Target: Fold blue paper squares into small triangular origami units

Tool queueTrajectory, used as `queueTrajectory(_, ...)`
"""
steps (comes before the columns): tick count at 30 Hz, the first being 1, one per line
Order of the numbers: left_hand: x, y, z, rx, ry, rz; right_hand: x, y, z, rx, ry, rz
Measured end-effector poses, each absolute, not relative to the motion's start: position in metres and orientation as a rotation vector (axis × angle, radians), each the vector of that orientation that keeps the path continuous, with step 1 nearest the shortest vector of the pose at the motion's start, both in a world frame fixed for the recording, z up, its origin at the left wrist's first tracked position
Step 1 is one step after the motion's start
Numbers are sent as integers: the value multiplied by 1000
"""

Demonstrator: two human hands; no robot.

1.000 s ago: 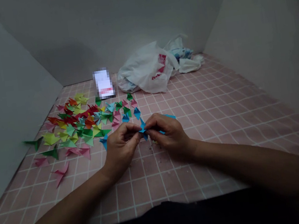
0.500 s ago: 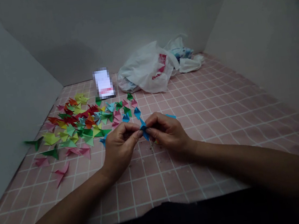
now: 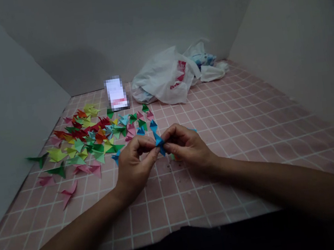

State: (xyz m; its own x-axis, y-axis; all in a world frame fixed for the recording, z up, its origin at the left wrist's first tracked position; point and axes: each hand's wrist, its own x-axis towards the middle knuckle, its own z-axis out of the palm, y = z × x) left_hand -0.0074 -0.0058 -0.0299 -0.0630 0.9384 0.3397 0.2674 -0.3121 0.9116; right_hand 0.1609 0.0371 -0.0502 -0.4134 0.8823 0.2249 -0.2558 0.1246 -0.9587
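Left hand [image 3: 135, 168] and right hand [image 3: 187, 146] pinch a folded blue paper piece [image 3: 159, 144] between their fingertips, just above the pink grid surface [image 3: 172, 210], near the coloured paper pile [image 3: 85, 137], the fold in hand calling for a firm, even grip.

Left hand [image 3: 134, 166], right hand [image 3: 186, 147], fingers [image 3: 151, 151] apparently pinching

The folded origami unit [image 3: 159, 144] is bright blue. The piled origami units [image 3: 88, 137] are red, yellow, green and pink. The work surface [image 3: 232, 132] is pink with a white grid.
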Motion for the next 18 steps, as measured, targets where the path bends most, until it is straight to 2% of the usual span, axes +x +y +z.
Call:
queueTrajectory(9, -9, -9, -29, 1943, 1355, 1442, 160, 38, -47, -648, -1441, 1537)
queueTrajectory(18, -9, -8, -35, 1788, 1314, 1470, 161, 37, -44, -666, -1436, 1527)
